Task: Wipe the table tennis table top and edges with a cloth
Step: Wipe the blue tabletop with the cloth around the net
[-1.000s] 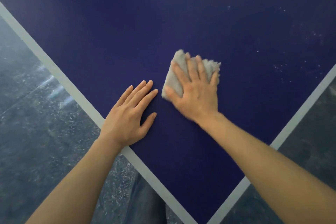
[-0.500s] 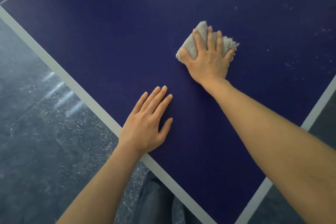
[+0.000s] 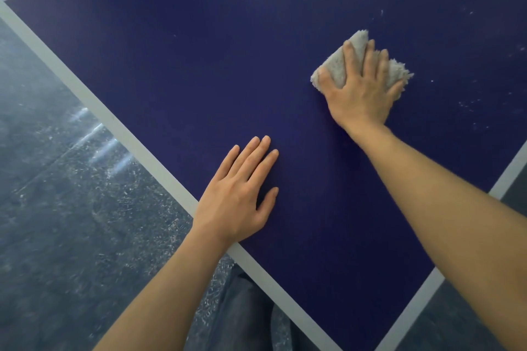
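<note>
Dark blue tabletop (image 3: pixel 199 65) with pale border stripe; left hand (image 3: pixel 236 194) flat, fingers straight, unmoved at the near left edge; right hand (image 3: pixel 362 94) pressing spread fingers onto grey cloth (image 3: pixel 336 68), now shifted farther inward toward the speckled right side.

Soft, even light falls over the scene, dimmer toward the upper corners of the frame. Bright streaks of glare sit on the glossy floor (image 3: pixel 94 145) at middle left. Shadows are faint, hugging the left hand (image 3: pixel 236 196). Straight edges bow slightly near the frame borders, and the lower corners look blurred.
</note>
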